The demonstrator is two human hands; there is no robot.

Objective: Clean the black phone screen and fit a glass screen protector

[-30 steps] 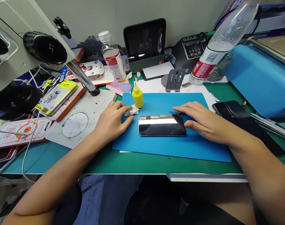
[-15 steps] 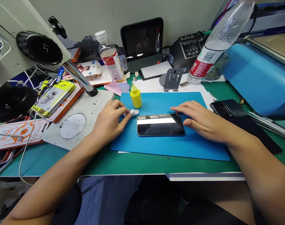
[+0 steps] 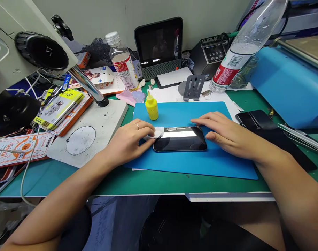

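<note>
A smartphone (image 3: 180, 143) lies screen up on the blue mat (image 3: 190, 165), its glass reflecting a bright band. My left hand (image 3: 134, 141), with a ring on one finger, pinches a crumpled white tissue (image 3: 159, 132) at the phone's left end. The tissue overlaps the phone's upper left corner. At the phone's right end my right hand (image 3: 221, 134) rests with fingers stretched and thumb apart, holding nothing. Behind the phone stands a small yellow dropper bottle (image 3: 152, 107), upright on the mat.
Left of the mat is a microscope's pale base (image 3: 106, 122) with its metal post (image 3: 89, 87). Plastic bottles (image 3: 124, 68), a dark screen device (image 3: 159, 45) and a grey phone stand (image 3: 194, 88) line the back. A black flat object (image 3: 273, 136) lies beyond my right hand.
My left hand has moved right with the tissue, from beside the phone to its upper left corner. My right hand stays nearly still.
</note>
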